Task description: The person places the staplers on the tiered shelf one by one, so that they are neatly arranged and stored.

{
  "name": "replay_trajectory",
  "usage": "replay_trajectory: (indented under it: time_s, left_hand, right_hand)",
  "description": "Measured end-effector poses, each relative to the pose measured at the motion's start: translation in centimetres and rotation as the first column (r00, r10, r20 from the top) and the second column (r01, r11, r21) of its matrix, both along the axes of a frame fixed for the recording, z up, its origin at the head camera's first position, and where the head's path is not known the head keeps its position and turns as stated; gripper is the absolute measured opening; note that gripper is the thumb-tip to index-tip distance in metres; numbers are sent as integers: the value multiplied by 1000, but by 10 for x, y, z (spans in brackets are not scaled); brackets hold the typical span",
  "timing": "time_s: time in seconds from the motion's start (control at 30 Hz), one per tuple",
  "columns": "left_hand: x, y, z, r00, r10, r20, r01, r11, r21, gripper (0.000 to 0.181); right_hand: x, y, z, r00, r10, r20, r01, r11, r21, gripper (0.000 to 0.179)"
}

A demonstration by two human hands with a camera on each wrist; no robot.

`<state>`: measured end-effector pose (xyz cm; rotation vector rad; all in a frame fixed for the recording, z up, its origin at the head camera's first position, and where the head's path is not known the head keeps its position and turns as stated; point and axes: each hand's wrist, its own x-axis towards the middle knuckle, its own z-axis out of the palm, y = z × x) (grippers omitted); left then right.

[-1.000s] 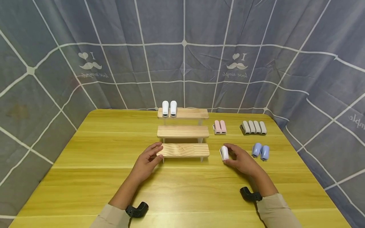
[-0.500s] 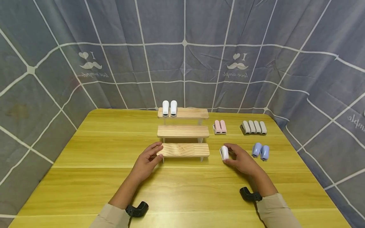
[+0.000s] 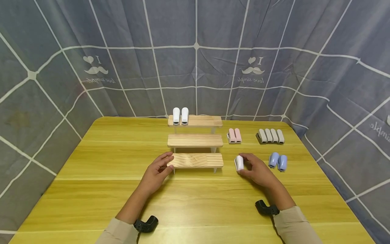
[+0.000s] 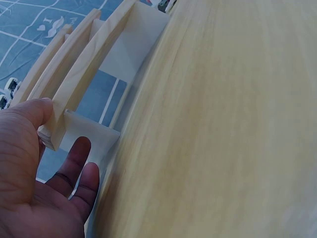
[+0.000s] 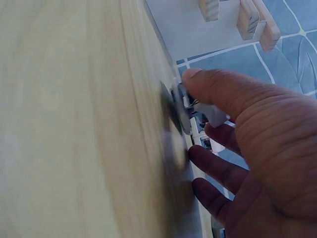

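The right hand (image 3: 258,171) pinches a small, white, rounded stapler (image 3: 239,163).
The stapler is right of the frame's centre, between thumb and loosely bent fingers; the left hand (image 3: 156,175), half curled, holds the lowest step's left end of a three-step pale wooden stand (image 3: 195,160) (two white staplers (image 3: 176,116) are on its top step).

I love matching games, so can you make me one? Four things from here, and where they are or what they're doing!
1. left hand
2. right hand
3. two white staplers
4. pink staplers

A. on the top shelf
B. pinching a single white stapler
C. on the table, left of the grey staplers
D. holding an end of the bottom shelf

Pairs: 1-D, 2-B, 3-A, 4-C
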<state>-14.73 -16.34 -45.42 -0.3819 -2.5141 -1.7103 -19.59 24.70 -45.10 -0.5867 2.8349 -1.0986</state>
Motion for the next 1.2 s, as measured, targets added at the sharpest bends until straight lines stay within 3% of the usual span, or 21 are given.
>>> replay_trajectory:
  time_s: [0.37, 0.83, 1.2]
  left_hand:
    - [-2, 0, -2, 1000, -8, -6, 8, 1000, 10, 44]
    - [1, -1, 0, 1000, -3, -5, 3, 1000, 11, 44]
    - [-1, 0, -3, 1000, -7, -10, 8, 999, 36, 43]
  right_hand:
    - [-1, -4, 8, 999, -36, -20, 34, 994, -105, 66]
    - [-6, -17, 23, 993, 8, -118, -27, 986, -163, 59]
    - [-9, -27, 41, 991, 13, -132, -37, 983, -179, 64]
